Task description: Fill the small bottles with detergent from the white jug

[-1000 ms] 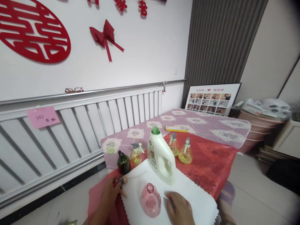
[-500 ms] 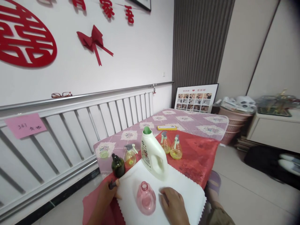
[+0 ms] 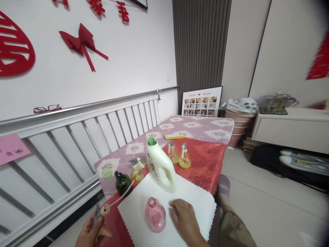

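Off the mat's left corner, the left hand pinches a sprayer. The right hand, gripping nothing, lies loosely uncurled on the mat beside the pink bottle, which stands uncapped nearer the left edge.

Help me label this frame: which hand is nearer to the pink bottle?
Right. The right hand is over the white sheet, just right of the pink bottle; the left hand, holding a spray head, is farther off, beyond the sheet's left edge.
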The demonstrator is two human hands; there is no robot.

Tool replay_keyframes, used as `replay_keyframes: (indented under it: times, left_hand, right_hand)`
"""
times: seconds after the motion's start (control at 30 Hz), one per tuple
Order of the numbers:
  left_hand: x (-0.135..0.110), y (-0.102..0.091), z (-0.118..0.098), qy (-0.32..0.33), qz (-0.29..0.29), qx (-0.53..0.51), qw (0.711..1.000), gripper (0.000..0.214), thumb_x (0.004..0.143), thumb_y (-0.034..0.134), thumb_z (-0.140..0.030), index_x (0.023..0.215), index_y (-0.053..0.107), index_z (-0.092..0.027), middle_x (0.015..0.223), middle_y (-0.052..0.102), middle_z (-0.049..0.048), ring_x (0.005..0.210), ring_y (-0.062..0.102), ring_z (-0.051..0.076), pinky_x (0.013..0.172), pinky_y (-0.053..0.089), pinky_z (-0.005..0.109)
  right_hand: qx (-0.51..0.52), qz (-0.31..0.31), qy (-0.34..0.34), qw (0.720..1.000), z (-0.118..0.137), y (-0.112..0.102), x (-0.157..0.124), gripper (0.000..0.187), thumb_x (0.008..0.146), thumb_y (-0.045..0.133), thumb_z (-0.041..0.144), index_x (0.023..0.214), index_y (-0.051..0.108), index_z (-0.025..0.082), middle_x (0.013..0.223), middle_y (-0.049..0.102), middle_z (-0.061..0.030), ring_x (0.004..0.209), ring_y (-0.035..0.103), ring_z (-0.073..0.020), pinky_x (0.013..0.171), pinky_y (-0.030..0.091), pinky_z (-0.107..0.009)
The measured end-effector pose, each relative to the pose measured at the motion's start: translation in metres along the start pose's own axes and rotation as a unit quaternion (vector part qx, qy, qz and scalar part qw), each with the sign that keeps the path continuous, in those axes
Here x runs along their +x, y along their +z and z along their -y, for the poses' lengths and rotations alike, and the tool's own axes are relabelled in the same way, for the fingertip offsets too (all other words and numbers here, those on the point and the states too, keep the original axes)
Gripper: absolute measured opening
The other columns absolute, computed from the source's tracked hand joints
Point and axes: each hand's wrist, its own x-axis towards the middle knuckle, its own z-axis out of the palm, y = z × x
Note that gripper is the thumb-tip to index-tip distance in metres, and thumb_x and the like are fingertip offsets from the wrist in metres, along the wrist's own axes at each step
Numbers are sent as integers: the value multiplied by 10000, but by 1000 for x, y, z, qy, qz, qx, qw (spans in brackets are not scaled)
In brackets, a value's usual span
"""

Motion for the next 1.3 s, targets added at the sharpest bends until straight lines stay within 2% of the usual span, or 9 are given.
replay_keyframes:
  times: [0.2,0.3,0.43,0.63,0.77,0.9,1.1,1.2,1.3]
  left_hand:
    - [-18,12,-38,-44,58,-94,993,917,353,891,-611,1171,624,-293,925,786,1,765,713,227,650,583,314]
    - [-25,19,-66,67,74,2,995,854,447,848,-624,1186,655,-242,1134,770,59,987,707,283,786,589,336]
    - [-42,28,-124,218,126,206,946,633,654,740,-522,1211,679,-228,1168,762,76,1039,691,302,913,550,396]
    - [-74,53,-221,303,210,376,850,477,797,579,-426,1262,639,-334,1276,714,8,1150,643,283,1003,492,420]
    - [-87,77,-262,359,272,406,795,455,829,538,-360,1279,610,-362,1397,639,-28,1284,567,258,1072,440,389]
    - [-90,92,-275,402,347,400,747,483,818,536,-331,1301,560,-351,1304,682,-10,1135,637,236,943,491,365]
    - [-84,95,-254,391,357,401,747,671,729,604,-287,1385,479,-359,1107,734,24,965,676,264,734,478,319]
    - [-83,94,-244,370,362,348,782,706,715,620,-263,1392,466,-391,1011,733,-13,839,674,225,676,460,299]
    - [-74,85,-234,367,272,243,856,697,733,665,-315,1394,449,-366,1150,682,5,980,640,215,829,472,330]
  right_hand:
    - [70,-8,29,997,-2,1,1,190,820,544,276,921,699,235,972,766,-65,1001,661,-286,981,416,-505]
    - [129,-1,50,990,-5,-6,12,230,814,509,357,851,691,221,875,779,-78,877,704,-277,881,510,-470]
    - [211,5,65,975,9,-35,36,315,817,476,458,818,662,204,744,741,-68,709,702,-236,694,569,-378]
    - [268,23,26,963,95,-105,63,392,851,560,529,1049,658,205,876,672,-31,656,565,-149,645,490,-305]
    - [306,113,-73,942,169,-139,75,378,835,648,463,1140,642,240,882,624,0,633,443,-114,592,406,-267]
    - [340,169,-116,918,211,-152,83,279,843,644,418,1047,615,229,759,511,50,617,457,-106,581,406,-257]
    - [237,189,-105,947,203,-143,83,227,792,694,411,813,631,194,632,450,68,592,426,-108,541,318,-255]
    - [257,220,-68,939,197,-137,85,244,736,738,410,762,655,181,612,502,58,572,461,-115,544,361,-268]
    - [305,169,-31,937,196,-137,91,288,680,783,429,794,698,179,600,562,47,572,506,-128,568,410,-284]
